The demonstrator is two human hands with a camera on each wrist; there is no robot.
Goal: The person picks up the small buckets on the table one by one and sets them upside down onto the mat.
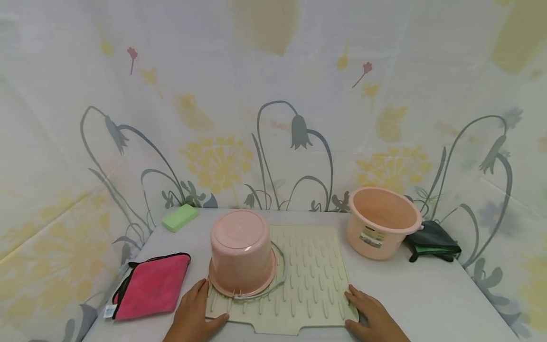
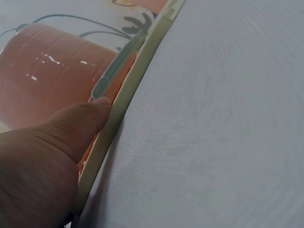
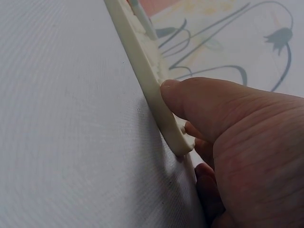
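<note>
A cream draining board (image 1: 307,275) with raised ridges and a notched front edge lies on the white table. Upside down on its left part stands a pink bucket (image 1: 241,247), whose grey handle (image 1: 279,280) rests on the ridges. My left hand (image 1: 194,311) grips the board's front left corner, thumb along the front edge and fingers at the side. In the left wrist view, that thumb (image 2: 83,121) lies by the handle's end. At the front right corner my right hand (image 1: 372,313) holds the board; its thumb (image 3: 190,95) presses the front rim in the right wrist view.
An upright pink bucket (image 1: 380,228) with a label stands at the back right, beside a folded dark cloth (image 1: 433,240) with green showing. A red cloth (image 1: 151,287) with black trim lies left. A green sponge (image 1: 180,217) sits back left, near the patterned curtain (image 1: 273,156).
</note>
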